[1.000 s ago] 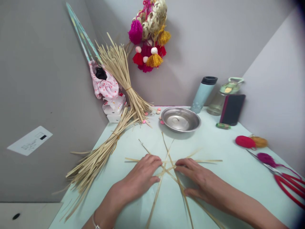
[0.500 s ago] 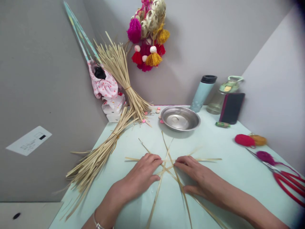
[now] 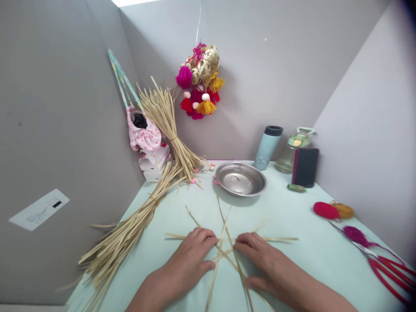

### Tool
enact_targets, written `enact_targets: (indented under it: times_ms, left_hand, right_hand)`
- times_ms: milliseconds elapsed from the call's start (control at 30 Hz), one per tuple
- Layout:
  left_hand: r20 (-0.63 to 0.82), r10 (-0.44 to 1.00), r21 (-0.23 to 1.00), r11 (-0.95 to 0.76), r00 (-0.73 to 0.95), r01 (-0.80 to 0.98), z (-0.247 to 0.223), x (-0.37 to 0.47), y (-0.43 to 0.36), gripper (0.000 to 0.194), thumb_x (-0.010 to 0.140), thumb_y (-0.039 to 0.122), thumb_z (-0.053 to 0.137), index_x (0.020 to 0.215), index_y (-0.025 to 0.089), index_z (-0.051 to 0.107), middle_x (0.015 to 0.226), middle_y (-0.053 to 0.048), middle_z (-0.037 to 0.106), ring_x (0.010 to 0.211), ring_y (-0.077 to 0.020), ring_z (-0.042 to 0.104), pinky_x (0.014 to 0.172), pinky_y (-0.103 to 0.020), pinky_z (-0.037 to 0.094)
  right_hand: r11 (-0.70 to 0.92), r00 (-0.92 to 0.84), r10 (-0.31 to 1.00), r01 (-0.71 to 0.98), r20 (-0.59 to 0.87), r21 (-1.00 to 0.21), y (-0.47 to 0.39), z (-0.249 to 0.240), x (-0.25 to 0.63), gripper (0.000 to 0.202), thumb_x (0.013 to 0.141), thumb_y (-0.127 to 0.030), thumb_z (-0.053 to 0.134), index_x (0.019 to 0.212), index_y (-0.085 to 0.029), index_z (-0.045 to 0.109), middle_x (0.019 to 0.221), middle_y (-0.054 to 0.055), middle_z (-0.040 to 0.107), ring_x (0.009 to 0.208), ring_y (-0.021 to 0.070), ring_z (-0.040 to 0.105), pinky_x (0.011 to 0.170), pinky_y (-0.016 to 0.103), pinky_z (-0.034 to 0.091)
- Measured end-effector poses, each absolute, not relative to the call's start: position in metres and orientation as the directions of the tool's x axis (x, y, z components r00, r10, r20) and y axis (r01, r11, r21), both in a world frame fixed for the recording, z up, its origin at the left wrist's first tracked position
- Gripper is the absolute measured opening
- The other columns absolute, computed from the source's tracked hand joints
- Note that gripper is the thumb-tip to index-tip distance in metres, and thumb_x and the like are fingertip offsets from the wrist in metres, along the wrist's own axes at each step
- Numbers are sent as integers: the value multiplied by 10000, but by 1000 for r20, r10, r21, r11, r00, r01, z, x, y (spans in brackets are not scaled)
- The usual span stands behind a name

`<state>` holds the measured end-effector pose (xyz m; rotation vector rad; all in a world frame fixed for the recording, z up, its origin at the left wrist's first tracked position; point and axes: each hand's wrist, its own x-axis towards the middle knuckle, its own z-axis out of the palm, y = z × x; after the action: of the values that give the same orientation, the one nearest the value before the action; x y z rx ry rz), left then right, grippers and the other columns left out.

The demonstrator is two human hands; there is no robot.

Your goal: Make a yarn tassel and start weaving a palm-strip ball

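Several flat, pale plant-fibre strips [image 3: 240, 269] lie crossed in a star-like lattice on the pale green tabletop [image 3: 182, 277]. My left hand [image 3: 191, 255] rests palm down on the left side of the crossing, fingertips on the strips and thumb held apart. On the right side, my right hand [image 3: 264, 260] presses its fingertips near the crossing, its thumb spread lower down by another strip. Both hands are open, with a small gap between them where the strips overlap. My palms and fingers hide parts of the strips.
Tied strip bundles [image 3: 130, 234] lie and lean at left. Behind the hands stands a metal bowl [image 3: 241, 188]. Tumbler [image 3: 268, 149], bottle [image 3: 287, 158] and phone [image 3: 305, 168] stand back right. Yarn [image 3: 326, 211] and red-handled scissors [image 3: 378, 268] lie right; tasselled woven balls [image 3: 203, 71] hang behind.
The camera view has tilted upward, so everything sits lower in the picture. Both hands stay in place on the crossed strips, with no clear movement among the strips.
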<state>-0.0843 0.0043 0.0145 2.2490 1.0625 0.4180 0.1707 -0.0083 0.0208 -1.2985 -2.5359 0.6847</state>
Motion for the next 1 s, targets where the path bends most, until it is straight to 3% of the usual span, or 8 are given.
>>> enact_targets:
  times_ms: [267, 533, 1000]
  left_hand:
    - [11, 774, 617, -504, 634, 604, 16, -84, 4, 469, 838, 167, 637, 1275, 279, 507, 1264, -31, 525, 1166, -205, 450, 1033, -349, 374]
    - [26, 774, 610, -515, 633, 603, 15, -83, 5, 461, 838, 154, 636, 1266, 273, 511, 1254, -34, 533, 1166, -207, 454, 1032, -360, 381]
    - [32, 771, 590, -528, 636, 610, 15, -84, 5, 491, 827, 141, 655, 1276, 263, 497, 1268, -28, 529, 1177, -196, 446, 1039, -350, 382]
  right_hand:
    - [474, -595, 801, 696, -64, -539, -11, 28, 171, 546, 733, -100, 704, 1235, -247, 547, 1215, 66, 537, 1106, 243, 512, 950, 367, 434]
    - [473, -594, 801, 703, -73, -531, -10, 30, 171, 465, 736, -101, 681, 1167, -234, 570, 1214, 68, 534, 1096, 246, 513, 924, 364, 435]
    - [473, -584, 808, 715, -69, -515, -11, 28, 170, 544, 736, -103, 692, 1241, -244, 549, 1183, 60, 538, 1051, 234, 537, 892, 360, 455]
